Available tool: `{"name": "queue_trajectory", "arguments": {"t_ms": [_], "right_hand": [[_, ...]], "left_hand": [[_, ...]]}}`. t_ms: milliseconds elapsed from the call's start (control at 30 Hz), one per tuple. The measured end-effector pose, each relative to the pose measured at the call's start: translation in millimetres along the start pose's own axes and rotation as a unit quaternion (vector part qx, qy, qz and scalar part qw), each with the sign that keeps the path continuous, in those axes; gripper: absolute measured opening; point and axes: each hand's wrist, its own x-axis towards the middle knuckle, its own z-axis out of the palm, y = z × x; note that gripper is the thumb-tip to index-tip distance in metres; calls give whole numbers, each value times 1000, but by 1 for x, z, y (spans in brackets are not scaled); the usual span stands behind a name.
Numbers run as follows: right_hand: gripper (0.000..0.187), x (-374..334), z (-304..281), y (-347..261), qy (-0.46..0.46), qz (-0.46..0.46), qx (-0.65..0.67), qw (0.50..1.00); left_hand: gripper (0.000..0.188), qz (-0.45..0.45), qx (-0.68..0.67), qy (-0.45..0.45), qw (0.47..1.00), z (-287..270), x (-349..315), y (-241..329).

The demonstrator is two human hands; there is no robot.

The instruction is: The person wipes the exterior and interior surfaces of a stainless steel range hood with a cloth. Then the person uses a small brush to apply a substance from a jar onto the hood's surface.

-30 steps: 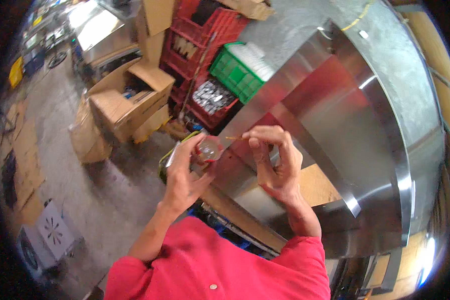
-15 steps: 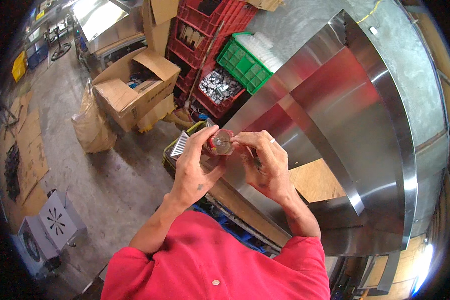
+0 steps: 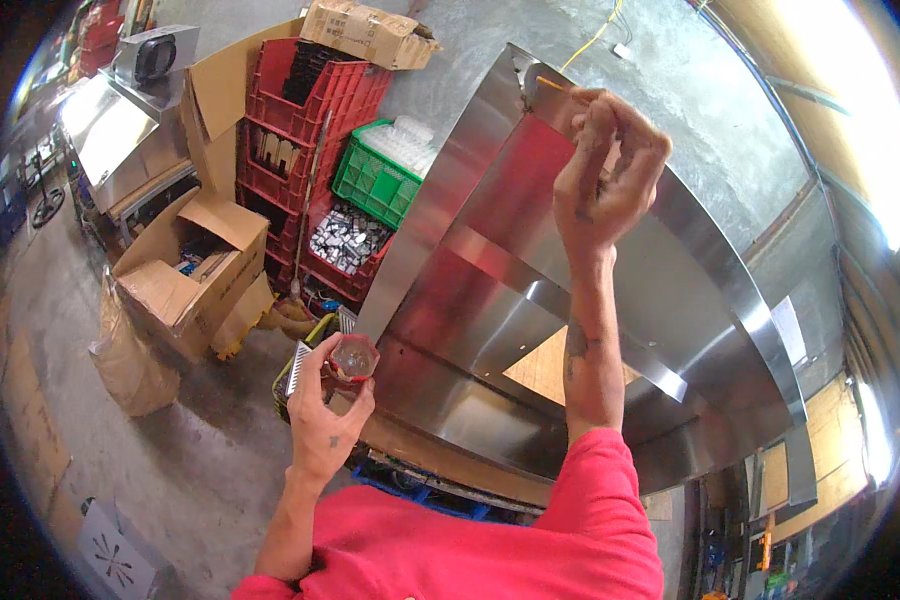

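Note:
My left hand is wrapped around a small clear faceted jar with red on its side, its round mouth facing up. Farther off, my right hand is raised with bent fingers, pinching a thin orange-yellow stick. The stick points left, over the far corner of a large shiny sheet-metal panel; whether its tip touches the metal I cannot tell. Raised edges and a crossing strip run along the panel, and a wooden surface shows through an opening in it.
Left of the panel, red crates are stacked, one with many small metal parts. A green crate sits beside them. An open cardboard box and a brown paper sack stand on the floor. A slotted metal piece is close to my left hand.
My right hand has left the jar and reached far forward to the panel's far corner with the stick. My left hand keeps the jar, now lower and farther left in the picture. The view has shifted.

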Motion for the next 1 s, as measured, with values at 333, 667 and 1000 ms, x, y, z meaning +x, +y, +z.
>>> {"name": "queue_trajectory", "arguments": {"t_ms": [333,667,1000], "right_hand": [[13,-2,10,9,-47,60,-12,997],[14,-1,8,17,-67,33,-30,997],[15,-1,7,16,-73,40,-48,995]], "left_hand": [[63,-31,-22,10,999,-4,-6,0],[64,-24,-26,5,999,-2,-8,-8],[65,-21,-11,1,1000,-3,-7,-11]]}}
